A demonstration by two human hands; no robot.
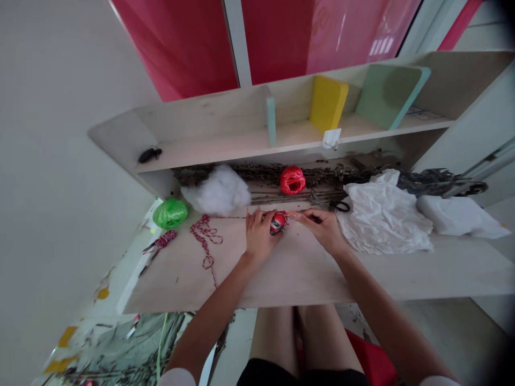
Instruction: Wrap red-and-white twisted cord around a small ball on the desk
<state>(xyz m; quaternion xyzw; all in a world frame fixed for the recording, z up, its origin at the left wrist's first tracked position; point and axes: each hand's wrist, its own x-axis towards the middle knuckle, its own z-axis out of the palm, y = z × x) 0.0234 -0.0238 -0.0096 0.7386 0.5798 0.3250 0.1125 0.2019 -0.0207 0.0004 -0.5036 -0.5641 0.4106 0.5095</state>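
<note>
**Red patterned ball in left hand, strand work at its right side**

From where I'm standing: left hand point(258, 233) has its grip wrapped round the small red patterned ball point(278, 222), just above the surface point(298, 273), or resting on it; can't tell which. Right hand point(325, 228) looks pinched on a thin red strand point(288, 214) at the ball's right side. Fingertips too small to confirm a knot.

Step in hand, my read: drawing or tying the strand at the ball. Red-and-white twine point(207, 241) lies tangled to the left, one line running toward the left hand.

Next move calls for: firm left grip, light tension from the right, no snag in that tangle. Cutting would need the black-handled tool point(340, 206), probably scissors, lying near the right hand beside the crumpled white sheet point(386, 214). Red string ball point(293, 180) sits behind, apart from both hands.
</note>
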